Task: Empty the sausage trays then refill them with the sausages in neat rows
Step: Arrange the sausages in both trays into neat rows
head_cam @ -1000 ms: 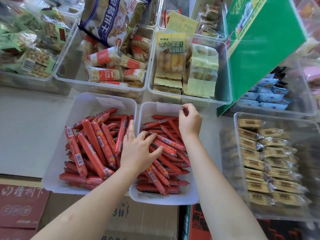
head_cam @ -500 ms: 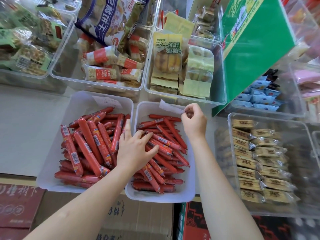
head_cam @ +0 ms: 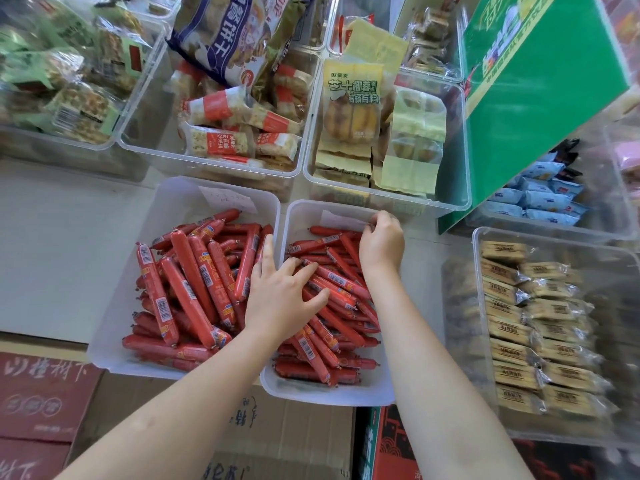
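**Covered, cropped and blurred**

The left hand [head_cam: 282, 299] covers the sausages [head_cam: 332, 282] beneath its palm. The right hand [head_cam: 381, 240] hides its own fingertips against a paper label [head_cam: 341, 220], so its grip is unclear. Both forearms run off the bottom edge. The bins [head_cam: 540, 323] at right are blurred.

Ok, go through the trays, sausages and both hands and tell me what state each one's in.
Left sausage tray: full, sausages jumbled.
Right sausage tray: full, sausages jumbled.
Left hand: fingers spread on the right tray's sausages.
Right hand: pinching the paper label at the tray's far wall.
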`<act>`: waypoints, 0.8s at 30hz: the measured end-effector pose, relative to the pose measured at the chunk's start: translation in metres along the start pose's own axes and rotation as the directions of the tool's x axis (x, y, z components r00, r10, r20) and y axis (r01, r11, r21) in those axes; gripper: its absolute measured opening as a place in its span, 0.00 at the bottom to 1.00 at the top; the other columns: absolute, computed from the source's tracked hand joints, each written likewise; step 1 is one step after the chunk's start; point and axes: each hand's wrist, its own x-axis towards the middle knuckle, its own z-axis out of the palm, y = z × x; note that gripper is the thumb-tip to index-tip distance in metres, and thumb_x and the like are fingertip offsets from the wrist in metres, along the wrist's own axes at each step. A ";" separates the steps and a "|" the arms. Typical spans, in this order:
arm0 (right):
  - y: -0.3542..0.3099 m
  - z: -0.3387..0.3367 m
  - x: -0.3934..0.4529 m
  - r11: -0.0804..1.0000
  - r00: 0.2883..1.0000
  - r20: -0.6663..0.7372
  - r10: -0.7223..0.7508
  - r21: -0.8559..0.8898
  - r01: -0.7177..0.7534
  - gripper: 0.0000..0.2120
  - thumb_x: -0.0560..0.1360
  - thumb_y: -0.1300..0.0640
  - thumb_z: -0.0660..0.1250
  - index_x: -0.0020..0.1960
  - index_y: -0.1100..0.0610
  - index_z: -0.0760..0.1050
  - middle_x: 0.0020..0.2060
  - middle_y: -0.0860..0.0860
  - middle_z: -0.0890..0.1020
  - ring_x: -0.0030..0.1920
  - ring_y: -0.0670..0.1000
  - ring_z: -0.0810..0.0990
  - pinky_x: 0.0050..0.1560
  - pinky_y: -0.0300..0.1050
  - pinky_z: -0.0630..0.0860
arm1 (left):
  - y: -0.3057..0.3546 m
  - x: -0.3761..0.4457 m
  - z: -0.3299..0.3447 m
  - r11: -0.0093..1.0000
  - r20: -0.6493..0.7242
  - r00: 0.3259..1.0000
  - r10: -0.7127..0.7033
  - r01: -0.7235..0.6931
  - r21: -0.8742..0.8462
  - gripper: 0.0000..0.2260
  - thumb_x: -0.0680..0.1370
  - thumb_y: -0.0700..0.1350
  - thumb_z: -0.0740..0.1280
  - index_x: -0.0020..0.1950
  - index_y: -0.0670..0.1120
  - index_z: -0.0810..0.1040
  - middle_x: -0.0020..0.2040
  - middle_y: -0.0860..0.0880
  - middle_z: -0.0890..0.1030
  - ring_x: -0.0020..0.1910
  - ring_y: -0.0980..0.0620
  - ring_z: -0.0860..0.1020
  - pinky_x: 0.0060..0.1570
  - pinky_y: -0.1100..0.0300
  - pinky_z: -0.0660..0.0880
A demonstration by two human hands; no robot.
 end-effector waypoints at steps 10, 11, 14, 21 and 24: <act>0.002 0.002 0.007 0.990 0.992 0.001 -0.124 -0.066 0.123 0.08 0.80 0.63 0.63 0.55 0.63 0.79 0.50 0.59 0.79 0.49 0.60 0.79 0.45 0.49 0.74 | 0.000 0.000 -0.001 1.000 0.001 1.000 -0.004 0.004 -0.018 0.29 0.76 0.69 0.54 0.71 0.57 0.74 0.68 0.55 0.76 0.80 0.42 0.40 0.75 0.38 0.56; 0.002 0.002 0.007 0.992 0.992 -0.014 -0.124 -0.038 0.123 0.07 0.79 0.63 0.63 0.55 0.62 0.78 0.50 0.58 0.79 0.49 0.59 0.79 0.46 0.48 0.73 | 0.000 0.000 -0.001 1.000 0.005 1.000 -0.003 0.004 -0.017 0.29 0.76 0.69 0.54 0.71 0.57 0.74 0.68 0.55 0.76 0.80 0.42 0.40 0.75 0.38 0.55; 0.004 0.002 -0.002 0.989 0.987 -0.077 -0.142 0.025 0.144 0.06 0.79 0.63 0.64 0.55 0.62 0.75 0.51 0.57 0.78 0.45 0.52 0.76 0.44 0.42 0.70 | 0.000 0.000 0.000 1.000 0.005 1.000 0.000 0.001 -0.015 0.29 0.76 0.69 0.54 0.72 0.57 0.74 0.68 0.55 0.76 0.80 0.42 0.40 0.75 0.38 0.55; 0.014 0.013 -0.018 0.919 0.919 -0.019 -0.394 -0.029 0.393 0.09 0.76 0.66 0.66 0.54 0.62 0.81 0.48 0.57 0.80 0.49 0.58 0.78 0.49 0.54 0.79 | 0.001 0.000 -0.002 1.000 0.012 1.000 0.001 -0.001 0.006 0.29 0.76 0.69 0.54 0.72 0.58 0.73 0.68 0.55 0.75 0.80 0.42 0.39 0.75 0.40 0.55; 0.009 0.015 -0.010 0.928 0.927 0.059 -0.369 -0.032 0.372 0.14 0.75 0.64 0.66 0.60 0.60 0.80 0.52 0.57 0.80 0.54 0.60 0.77 0.56 0.56 0.76 | 0.001 0.000 -0.002 1.000 0.002 1.000 0.002 -0.002 0.009 0.30 0.76 0.70 0.52 0.72 0.58 0.74 0.68 0.55 0.76 0.80 0.42 0.40 0.75 0.40 0.56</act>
